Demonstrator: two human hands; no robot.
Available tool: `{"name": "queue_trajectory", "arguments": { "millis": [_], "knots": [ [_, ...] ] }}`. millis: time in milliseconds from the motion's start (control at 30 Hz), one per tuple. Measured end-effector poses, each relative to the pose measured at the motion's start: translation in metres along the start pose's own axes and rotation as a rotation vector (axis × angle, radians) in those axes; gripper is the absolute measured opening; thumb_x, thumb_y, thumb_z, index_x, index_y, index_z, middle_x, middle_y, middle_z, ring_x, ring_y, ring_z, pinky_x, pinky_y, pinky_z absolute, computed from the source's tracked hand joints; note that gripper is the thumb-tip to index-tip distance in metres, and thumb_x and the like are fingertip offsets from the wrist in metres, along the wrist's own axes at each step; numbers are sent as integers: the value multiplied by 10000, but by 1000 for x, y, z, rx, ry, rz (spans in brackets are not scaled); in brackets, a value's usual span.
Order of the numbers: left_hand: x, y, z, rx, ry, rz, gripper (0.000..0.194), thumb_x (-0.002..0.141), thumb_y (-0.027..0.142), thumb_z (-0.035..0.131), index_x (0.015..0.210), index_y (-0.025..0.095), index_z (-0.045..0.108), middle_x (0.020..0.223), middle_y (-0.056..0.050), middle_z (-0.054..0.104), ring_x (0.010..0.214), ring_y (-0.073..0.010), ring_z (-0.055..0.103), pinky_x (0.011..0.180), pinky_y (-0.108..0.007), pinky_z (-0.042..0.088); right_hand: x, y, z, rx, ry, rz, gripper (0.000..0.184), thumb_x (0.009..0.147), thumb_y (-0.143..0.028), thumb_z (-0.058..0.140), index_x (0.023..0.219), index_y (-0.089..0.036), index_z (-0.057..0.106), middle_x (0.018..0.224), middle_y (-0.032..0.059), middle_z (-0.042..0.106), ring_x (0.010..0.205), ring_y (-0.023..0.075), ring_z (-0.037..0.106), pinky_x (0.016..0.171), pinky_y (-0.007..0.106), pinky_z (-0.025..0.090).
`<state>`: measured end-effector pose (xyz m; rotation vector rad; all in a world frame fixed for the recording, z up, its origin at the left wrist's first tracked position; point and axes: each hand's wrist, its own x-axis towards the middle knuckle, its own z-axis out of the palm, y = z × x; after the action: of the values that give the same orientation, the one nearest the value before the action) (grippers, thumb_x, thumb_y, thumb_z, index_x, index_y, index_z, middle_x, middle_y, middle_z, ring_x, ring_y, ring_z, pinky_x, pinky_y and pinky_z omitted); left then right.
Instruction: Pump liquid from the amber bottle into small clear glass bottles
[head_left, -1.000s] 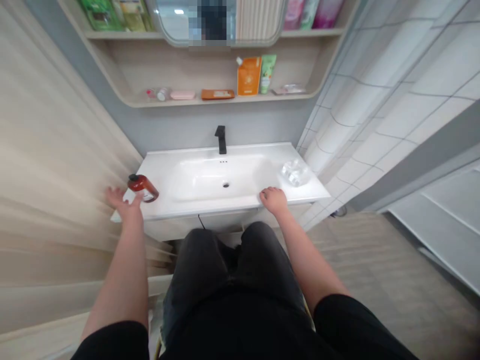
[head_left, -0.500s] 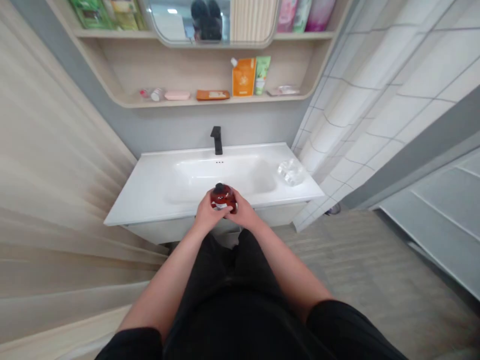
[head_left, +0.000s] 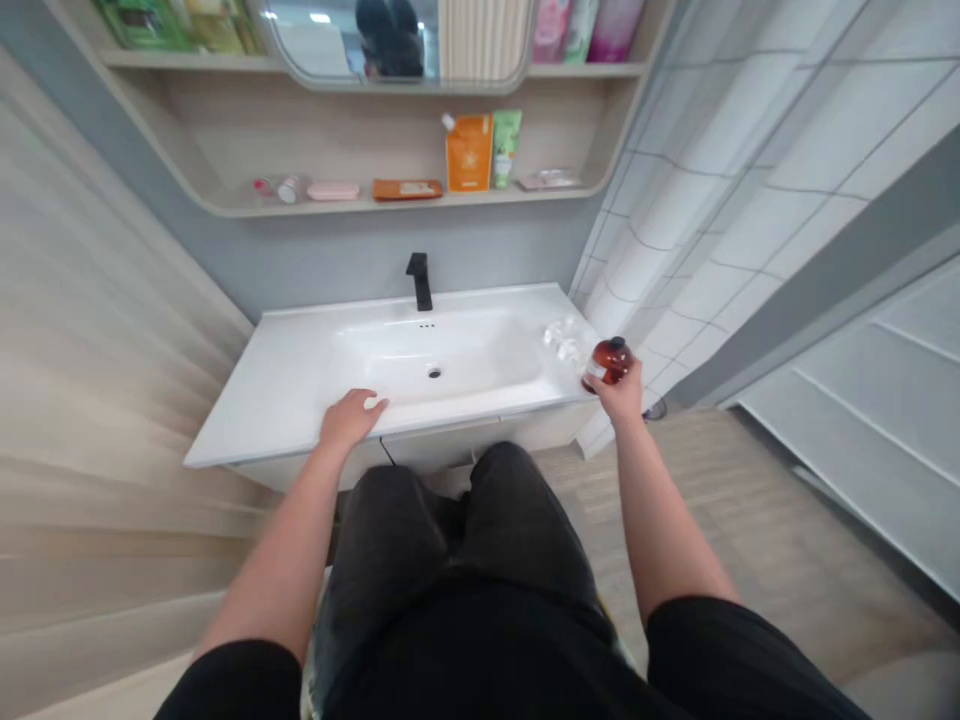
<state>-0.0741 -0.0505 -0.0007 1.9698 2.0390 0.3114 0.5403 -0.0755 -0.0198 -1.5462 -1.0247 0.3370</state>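
An amber-brown bottle (head_left: 609, 362) with a black cap and a pale label is in my right hand (head_left: 622, 390), at the right front corner of the white washbasin counter (head_left: 247, 390). Whether its base touches the counter cannot be made out. Fingers apart and holding nothing, my left hand (head_left: 352, 415) is at the front rim of the sink (head_left: 450, 345), left of the middle. Just left of the bottle lies a clear, crumpled-looking plastic item (head_left: 564, 342), too blurred to name.
A black faucet (head_left: 420, 281) stands behind the sink. Above, a shelf (head_left: 315, 207) holds an orange pouch (head_left: 469, 155), a green tube (head_left: 505, 150) and several small items, below a mirror (head_left: 397, 45). A beige curtain (head_left: 90, 400) hangs left; a white tiled wall (head_left: 750, 220) rises right.
The bottle has moved from both hands at the front middle to the right end of the counter, in my right hand. My left hand has let go and shifted left to the sink rim.
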Motion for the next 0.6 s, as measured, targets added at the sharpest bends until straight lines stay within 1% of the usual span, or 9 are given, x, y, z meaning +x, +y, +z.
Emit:
{"name": "queue_trajectory", "arguments": {
  "millis": [67,133,233,333,400,467,500,567,600],
  "knots": [
    [0,5,1,65,-52,-6,633,1090,709,488,1348,246,834,1643,-125,709,1448,-415,711,1244,-525,540,6,5,8,2,-19,14,1118,620,-567,981,1561,-232,478,1495,203,697,1282,380,771,1180,615,614],
    [0,8,1,114,-80,-15,675,1087,743,440,1307,263,861,1607,-122,741,1423,-431,724,1205,-533,555,10,6,17,-6,-7,-2,1116,670,-582,967,1597,-239,449,1556,206,660,1350,375,738,1219,607,590],
    [0,7,-1,166,-108,-7,730,1088,758,377,1338,278,867,1544,-127,785,1378,-442,745,1145,-535,573,17,6,26,-36,-14,-22,1131,712,-590,958,1637,-229,417,1607,222,618,1421,369,693,1265,577,554],
    [-1,7,-2,189,-125,3,752,1090,754,347,1357,280,866,1503,-128,811,1365,-436,752,1111,-518,578,22,3,27,-62,-63,-31,1170,712,-614,961,1662,-230,397,1611,225,605,1422,371,683,1245,559,568],
    [-2,8,-2,188,-116,9,742,1092,747,351,1348,282,869,1485,-123,822,1366,-427,753,1101,-501,578,26,-3,23,-104,-45,-46,1209,716,-650,947,1690,-234,363,1634,229,573,1423,381,678,1213,570,587],
    [-4,10,-3,184,-97,4,723,1091,742,370,1329,284,876,1462,-120,833,1353,-420,760,1088,-486,579,32,-14,14,-186,60,-85,1213,764,-695,892,1723,-223,319,1666,242,529,1449,398,658,1201,601,586],
    [-4,10,-3,181,-90,2,712,1091,738,380,1319,286,880,1447,-121,840,1341,-419,766,1079,-483,580,37,-23,8,-240,129,-118,1178,810,-711,847,1732,-211,311,1669,247,521,1465,406,646,1206,619,575],
    [-4,11,-3,176,-81,-3,698,1085,735,400,1293,285,891,1407,-133,853,1303,-426,781,1056,-489,585,51,-47,-2,-366,226,-202,1012,922,-707,738,1712,-189,375,1624,244,570,1471,412,633,1229,648,540],
    [-4,11,-2,172,-73,-2,694,1082,736,408,1278,284,896,1388,-141,859,1285,-430,787,1045,-494,588,60,-62,-5,-424,217,-246,887,973,-680,690,1669,-183,453,1562,236,627,1448,410,646,1238,649,524]
  ]
}}
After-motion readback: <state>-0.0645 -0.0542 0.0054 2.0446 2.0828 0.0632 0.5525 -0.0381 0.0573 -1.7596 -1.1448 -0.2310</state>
